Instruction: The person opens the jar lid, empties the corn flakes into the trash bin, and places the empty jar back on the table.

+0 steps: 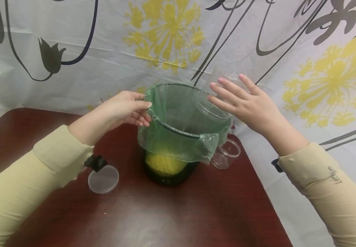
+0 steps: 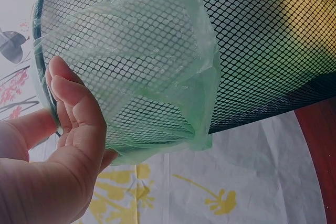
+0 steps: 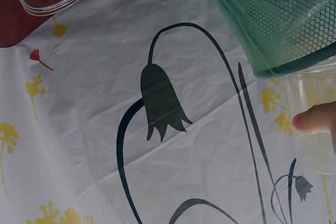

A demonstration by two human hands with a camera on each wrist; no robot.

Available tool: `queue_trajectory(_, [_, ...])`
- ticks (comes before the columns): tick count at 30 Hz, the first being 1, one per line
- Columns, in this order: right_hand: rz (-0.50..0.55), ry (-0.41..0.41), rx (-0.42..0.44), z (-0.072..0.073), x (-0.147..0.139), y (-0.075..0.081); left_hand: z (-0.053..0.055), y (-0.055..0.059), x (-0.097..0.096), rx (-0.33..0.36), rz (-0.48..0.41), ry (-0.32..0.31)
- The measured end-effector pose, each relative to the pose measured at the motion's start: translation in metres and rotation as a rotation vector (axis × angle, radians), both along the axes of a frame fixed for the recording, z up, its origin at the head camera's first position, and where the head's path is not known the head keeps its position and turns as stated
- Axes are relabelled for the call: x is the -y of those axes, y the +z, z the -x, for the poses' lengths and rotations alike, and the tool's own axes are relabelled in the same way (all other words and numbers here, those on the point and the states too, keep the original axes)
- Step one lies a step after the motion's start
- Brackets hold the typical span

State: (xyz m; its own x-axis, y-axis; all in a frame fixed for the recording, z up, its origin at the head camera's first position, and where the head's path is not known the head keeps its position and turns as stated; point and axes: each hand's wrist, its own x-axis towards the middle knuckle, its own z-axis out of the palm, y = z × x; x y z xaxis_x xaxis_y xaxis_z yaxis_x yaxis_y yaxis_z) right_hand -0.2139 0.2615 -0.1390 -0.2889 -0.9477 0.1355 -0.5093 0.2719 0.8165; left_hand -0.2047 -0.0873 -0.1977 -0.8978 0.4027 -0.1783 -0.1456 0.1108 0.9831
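Observation:
A mesh wastebasket (image 1: 165,166), dark at its base and yellow low on its side, stands on the table, lined with a thin green plastic bag (image 1: 181,145) folded over its rim. My left hand (image 1: 126,108) pinches the bag-covered rim on the left, thumb on one side and fingers on the other. At the opposite side my right hand (image 1: 252,106) holds a clear plastic jar (image 1: 211,110) tilted over the rim, its mouth towards the inside. In the right wrist view, the thumb presses the side of that jar (image 3: 315,153). The basket's bottom is hidden.
Another clear jar (image 1: 227,154) lies near the table's right edge, beside the basket. A round translucent lid (image 1: 103,179) lies on the dark red table (image 1: 153,212) at the left. Behind the table hangs a white sheet (image 1: 103,41) with flower prints.

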Motion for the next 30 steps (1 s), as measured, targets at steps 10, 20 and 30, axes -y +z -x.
queue_trajectory(10, [0.014, 0.012, 0.019, 0.0002, 0.0005, -0.0009, 0.0001, -0.0004, -0.0001, -0.003, 0.0, 0.004])
queue_trajectory(20, [0.058, 0.03, 0.038, 0.0003, 0.0017, -0.0031, 0.0001, -0.0001, -0.0003, 0.001, -0.002, 0.005])
queue_trajectory(30, [0.257, 0.144, -0.047, 0.0018, 0.0055, -0.0053, -0.0005, 0.0008, -0.0008, 0.007, 0.006, 0.011])
